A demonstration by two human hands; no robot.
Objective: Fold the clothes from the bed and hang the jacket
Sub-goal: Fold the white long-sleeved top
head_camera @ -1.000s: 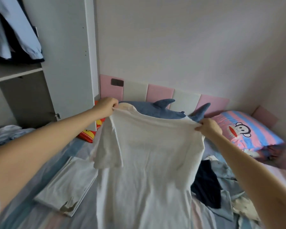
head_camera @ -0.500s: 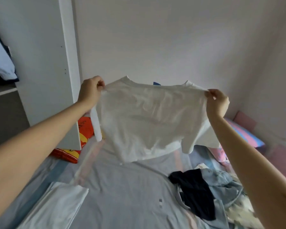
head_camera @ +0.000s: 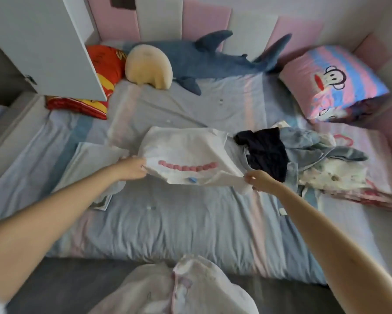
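A white T-shirt (head_camera: 186, 150) with a pink print lies spread over the middle of the bed (head_camera: 190, 227). My left hand (head_camera: 131, 167) pinches its near left edge. At the near right corner, my right hand (head_camera: 259, 180) pinches the same shirt. To the left lies a folded white garment (head_camera: 86, 164), partly under my left arm. A pile of unfolded clothes (head_camera: 315, 159) sits to the right, with a dark garment (head_camera: 265, 150) on its left side and light blue fabric beside it.
A blue shark plush (head_camera: 208, 57), a cream cushion (head_camera: 148, 66) and a red pillow (head_camera: 104, 64) lie by the padded headboard. A pink cartoon pillow (head_camera: 333, 82) sits at the far right. A white wardrobe door (head_camera: 43, 46) stands open at the left.
Both hands have brought the white T-shirt down from the air and laid it flat on the bed. The view has tipped down from the wall to the bed.
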